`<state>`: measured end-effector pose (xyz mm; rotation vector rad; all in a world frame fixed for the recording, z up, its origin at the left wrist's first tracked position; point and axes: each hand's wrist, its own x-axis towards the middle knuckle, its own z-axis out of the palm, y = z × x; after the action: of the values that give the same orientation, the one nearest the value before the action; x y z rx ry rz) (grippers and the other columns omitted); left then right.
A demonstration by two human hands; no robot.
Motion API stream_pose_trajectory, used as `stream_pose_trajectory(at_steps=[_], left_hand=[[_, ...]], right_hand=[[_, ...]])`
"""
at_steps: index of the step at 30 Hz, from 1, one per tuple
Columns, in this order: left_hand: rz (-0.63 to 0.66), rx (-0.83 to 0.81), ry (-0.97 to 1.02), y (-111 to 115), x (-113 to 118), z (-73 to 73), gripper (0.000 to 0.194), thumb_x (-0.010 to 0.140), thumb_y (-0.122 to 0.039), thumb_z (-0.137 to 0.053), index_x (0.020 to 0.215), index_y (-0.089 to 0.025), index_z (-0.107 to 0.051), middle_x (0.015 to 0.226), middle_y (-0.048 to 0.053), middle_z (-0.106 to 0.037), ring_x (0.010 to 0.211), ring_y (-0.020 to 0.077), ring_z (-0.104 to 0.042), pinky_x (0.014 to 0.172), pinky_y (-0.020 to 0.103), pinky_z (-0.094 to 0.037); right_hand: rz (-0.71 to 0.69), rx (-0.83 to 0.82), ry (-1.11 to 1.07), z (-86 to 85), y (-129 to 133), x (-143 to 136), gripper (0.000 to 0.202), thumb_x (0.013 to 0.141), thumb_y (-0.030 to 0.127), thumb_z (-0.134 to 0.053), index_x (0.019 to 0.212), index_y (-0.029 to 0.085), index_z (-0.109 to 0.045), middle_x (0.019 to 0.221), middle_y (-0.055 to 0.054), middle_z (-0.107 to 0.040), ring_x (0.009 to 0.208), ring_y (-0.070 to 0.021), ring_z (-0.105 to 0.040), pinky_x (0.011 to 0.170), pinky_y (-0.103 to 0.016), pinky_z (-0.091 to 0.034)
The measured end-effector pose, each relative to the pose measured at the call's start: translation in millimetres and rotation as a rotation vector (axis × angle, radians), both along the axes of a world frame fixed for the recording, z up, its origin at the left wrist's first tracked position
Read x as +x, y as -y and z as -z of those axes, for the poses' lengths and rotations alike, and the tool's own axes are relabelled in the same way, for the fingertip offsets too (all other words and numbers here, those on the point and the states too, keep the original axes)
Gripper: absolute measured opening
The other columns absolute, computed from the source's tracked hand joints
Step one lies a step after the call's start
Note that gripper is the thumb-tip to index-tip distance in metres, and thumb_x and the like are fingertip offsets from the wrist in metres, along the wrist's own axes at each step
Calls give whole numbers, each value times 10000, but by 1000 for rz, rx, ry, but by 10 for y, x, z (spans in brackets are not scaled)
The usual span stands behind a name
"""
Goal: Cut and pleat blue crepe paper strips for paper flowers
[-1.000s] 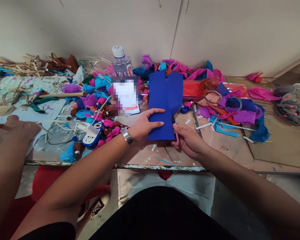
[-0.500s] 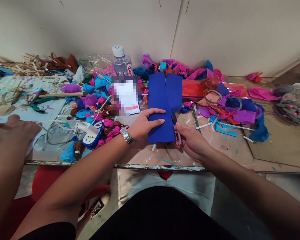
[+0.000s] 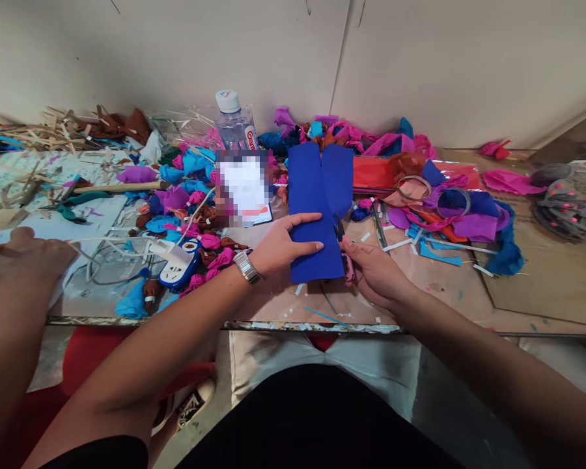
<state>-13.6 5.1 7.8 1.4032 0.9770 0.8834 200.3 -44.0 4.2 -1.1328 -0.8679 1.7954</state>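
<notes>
My left hand (image 3: 283, 244), with a metal watch on the wrist, grips a deep blue sheet of paper (image 3: 307, 189) at its left side. The thumb and index finger lie across its face; the other fingers are behind it. A long slit divides the upper part into a wider left piece and a right flap that leans outward. At the sheet's lower right edge my right hand (image 3: 374, 267) is closed around pink-handled scissors (image 3: 349, 267). Their dark blades show only in part beside the flap, and the fingers cover much of the handle.
A water bottle (image 3: 236, 124) stands behind a blurred white item (image 3: 244, 185). Left are a blue power strip (image 3: 180, 270) with cables and crumpled colored paper. Tape rolls (image 3: 453, 202) lie among scraps at right. Another person's hand (image 3: 27, 260) rests on white paper at far left.
The scissors' handle has become more hidden by my right hand and the sheet, and the sheet's lower edge has shifted slightly right. My left hand keeps its hold.
</notes>
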Motion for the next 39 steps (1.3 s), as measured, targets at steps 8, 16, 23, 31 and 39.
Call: stream_pose_trajectory(at_steps=[8,16,23,31,39], left_hand=[[-14,39,-28,3,-13,16,728,753,-300,-867,1430,-199,-617,1435,144,-632,1178,270,-670,1034,476,-580],[-17,102,-41,20,5,16,610,793,-340,-839,1362,-208,-663,1407,131,-656,1225,277,-652,1063,472,-554],[-82,140,-91,37,13,-16,522,819,-395,-816,1283,-180,-714,1333,121,-703,1157,258,-684,1048,447,-554],[-90,243,-190,40,21,29,556,805,-362,-826,1320,-196,-698,1345,105,-701,1183,253,-674,1093,442,-523],[-98,220,-194,44,26,1,611,771,-301,-831,1351,-194,-673,1363,111,-685,1208,263,-664,1076,434,-535]], right_hand=[[16,7,44,-56,24,37,485,705,609,-891,712,176,-671,544,29,-582,450,-87,-458,437,-244,-345],[6,46,50,-77,15,70,459,754,580,-870,705,164,-683,537,18,-591,445,-88,-479,434,-235,-376],[9,36,41,-71,-23,47,461,733,577,-886,754,155,-701,569,7,-632,449,-93,-522,416,-226,-387],[26,39,37,-24,-35,17,457,713,569,-901,710,173,-672,519,33,-592,433,-87,-483,430,-234,-400],[28,28,28,-86,39,84,410,734,531,-904,839,184,-711,603,39,-620,442,-73,-483,426,-225,-364]])
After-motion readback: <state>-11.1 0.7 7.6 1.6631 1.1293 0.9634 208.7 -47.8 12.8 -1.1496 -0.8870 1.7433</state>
